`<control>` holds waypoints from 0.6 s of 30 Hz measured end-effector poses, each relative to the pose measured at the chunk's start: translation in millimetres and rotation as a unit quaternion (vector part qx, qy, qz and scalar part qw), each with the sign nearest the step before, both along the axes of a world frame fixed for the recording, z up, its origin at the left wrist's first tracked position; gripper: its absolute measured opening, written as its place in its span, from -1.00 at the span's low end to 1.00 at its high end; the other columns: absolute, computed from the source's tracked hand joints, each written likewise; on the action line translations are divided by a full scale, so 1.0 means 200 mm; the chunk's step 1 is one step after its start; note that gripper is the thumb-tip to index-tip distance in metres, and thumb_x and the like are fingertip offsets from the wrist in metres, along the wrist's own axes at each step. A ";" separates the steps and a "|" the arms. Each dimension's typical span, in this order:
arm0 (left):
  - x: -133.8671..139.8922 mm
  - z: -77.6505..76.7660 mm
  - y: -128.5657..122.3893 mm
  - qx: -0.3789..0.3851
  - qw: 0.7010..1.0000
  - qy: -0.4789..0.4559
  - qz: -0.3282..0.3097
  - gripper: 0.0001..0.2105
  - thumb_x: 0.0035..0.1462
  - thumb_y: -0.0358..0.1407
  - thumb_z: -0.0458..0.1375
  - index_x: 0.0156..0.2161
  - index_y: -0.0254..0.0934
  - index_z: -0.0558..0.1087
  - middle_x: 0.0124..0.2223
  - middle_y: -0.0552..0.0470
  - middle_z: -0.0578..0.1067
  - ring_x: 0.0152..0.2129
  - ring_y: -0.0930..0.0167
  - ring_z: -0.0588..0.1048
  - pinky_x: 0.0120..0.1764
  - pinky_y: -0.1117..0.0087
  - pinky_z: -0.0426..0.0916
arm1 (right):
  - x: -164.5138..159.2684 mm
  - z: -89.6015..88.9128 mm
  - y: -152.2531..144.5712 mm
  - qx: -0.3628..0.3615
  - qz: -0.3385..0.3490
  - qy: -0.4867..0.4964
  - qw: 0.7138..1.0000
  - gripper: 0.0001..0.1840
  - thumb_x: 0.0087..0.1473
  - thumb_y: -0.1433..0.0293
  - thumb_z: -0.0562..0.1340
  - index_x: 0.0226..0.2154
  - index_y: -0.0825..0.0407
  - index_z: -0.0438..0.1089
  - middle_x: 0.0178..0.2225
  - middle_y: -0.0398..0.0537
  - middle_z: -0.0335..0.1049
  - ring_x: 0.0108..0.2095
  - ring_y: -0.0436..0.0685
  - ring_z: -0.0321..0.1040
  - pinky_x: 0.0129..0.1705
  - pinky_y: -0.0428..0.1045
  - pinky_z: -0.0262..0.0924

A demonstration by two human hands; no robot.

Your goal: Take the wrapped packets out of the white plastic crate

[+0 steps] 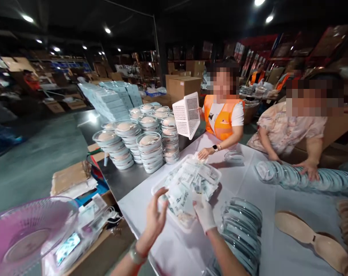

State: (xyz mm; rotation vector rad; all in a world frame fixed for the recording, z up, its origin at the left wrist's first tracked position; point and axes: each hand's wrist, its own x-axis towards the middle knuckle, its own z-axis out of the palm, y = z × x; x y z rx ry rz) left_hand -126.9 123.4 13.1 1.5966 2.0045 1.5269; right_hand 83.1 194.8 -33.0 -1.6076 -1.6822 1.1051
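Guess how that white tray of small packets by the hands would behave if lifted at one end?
The tray looks like thin clear plastic, so it would probably flex. The packets are heaped loose above its rim and would likely slide out if it tilts. Left hand and gloved right hand sit at its near end, so it seems light.

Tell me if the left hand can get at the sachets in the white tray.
Probably yes: the left hand hovers open at the near edge of the white tray, and nothing lies between it and the sachets. The gloved right hand is beside it.
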 end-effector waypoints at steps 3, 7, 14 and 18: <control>0.18 -0.13 0.24 -0.176 0.965 0.166 -0.103 -0.37 0.36 0.08 0.05 0.44 -0.08 0.29 0.56 -0.22 0.14 0.51 -0.16 0.00 0.39 -0.50 -0.18 | -0.14 -0.07 0.16 -0.041 -0.019 -0.078 0.996 -0.33 0.05 0.40 0.27 0.24 0.20 0.39 0.16 0.34 0.50 0.17 0.44 0.47 0.25 0.26 0.35; 0.28 -0.32 0.50 -0.376 0.891 0.197 -0.161 -0.19 0.25 0.09 0.24 0.50 0.06 0.08 0.61 -0.20 -0.18 0.48 -0.44 -0.24 0.18 -0.78 -0.16 | -0.02 -0.14 0.25 0.095 -0.104 -0.142 0.980 -0.43 0.20 0.33 0.18 0.22 0.18 0.42 0.21 0.38 0.38 0.22 0.42 0.37 0.35 0.26 0.21; 0.25 -0.44 0.54 -0.433 0.853 0.235 -0.173 0.00 0.08 0.12 0.39 0.51 0.10 -0.01 0.61 -0.20 -0.23 0.47 -0.45 -0.28 0.14 -0.81 -0.07 | 0.06 -0.07 0.73 0.238 -0.121 -0.210 0.940 -0.16 0.20 0.12 0.26 0.35 0.30 0.20 0.38 0.39 0.11 0.39 0.43 0.03 0.47 0.25 -0.03; 0.28 -0.49 0.53 -0.444 0.840 0.262 -0.168 0.01 0.06 0.08 0.41 0.51 0.09 0.01 0.61 -0.21 -0.19 0.47 -0.45 -0.25 0.17 -0.79 -0.09 | -0.04 -0.14 0.85 0.145 -0.047 -0.207 0.966 -0.34 0.29 0.20 0.16 0.32 0.21 0.26 0.35 0.25 0.24 0.36 0.35 0.13 0.45 0.19 -0.02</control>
